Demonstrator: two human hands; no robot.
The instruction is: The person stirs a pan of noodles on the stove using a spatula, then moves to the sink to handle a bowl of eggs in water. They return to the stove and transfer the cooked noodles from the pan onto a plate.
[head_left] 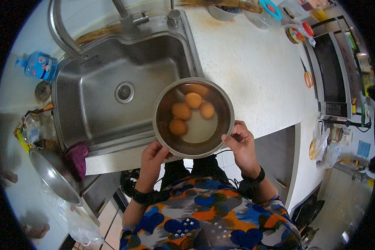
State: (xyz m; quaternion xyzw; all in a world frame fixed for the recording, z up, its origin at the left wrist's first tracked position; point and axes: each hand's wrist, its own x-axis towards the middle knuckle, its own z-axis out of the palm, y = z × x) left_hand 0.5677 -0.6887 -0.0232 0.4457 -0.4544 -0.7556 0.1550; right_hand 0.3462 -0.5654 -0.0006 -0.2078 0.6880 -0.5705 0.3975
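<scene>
Both my hands hold a round metal bowl (226,103) by its rim, over the right front edge of the sink (106,115). My left hand (152,161) grips the near-left rim, thumb on top. On the right rim is my right hand (242,145), with its thumb over the edge and its fingers beneath. Several brown eggs (193,100) lie in clear liquid inside the bowl, grouped towards the far and left sides. The bowl's bottom shows pale at the near right. Its underside is hidden.
A faucet (62,29) arches over the sink's back left, beside a blue soap bottle (40,66). Another metal bowl (54,178) and a purple cloth (77,158) sit at the left. On the right counter (253,72) are orange-handled scissors (308,78) near a microwave (328,68).
</scene>
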